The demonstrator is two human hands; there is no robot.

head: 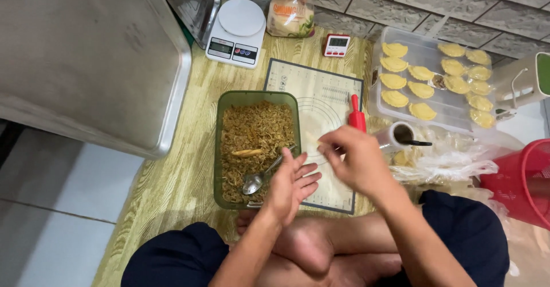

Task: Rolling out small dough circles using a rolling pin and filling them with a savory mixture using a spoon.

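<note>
Green container (229, 99) with shredded filling stands beside our left hand (289, 185), whose fingers are spread wide, palm empty. Our right hand (355, 158) pinches something pale over the baking mat (321, 89); a spoon (259, 178) lies inside.

A wall (458, 6) of grey brick-pattern tiles is seen along the top. Pale square floor tiles (51, 207) are laid at the left, and a wood-grain mat (177, 178) is spread over them. A large steel cabinet (86, 52) is lit evenly, softly.
</note>
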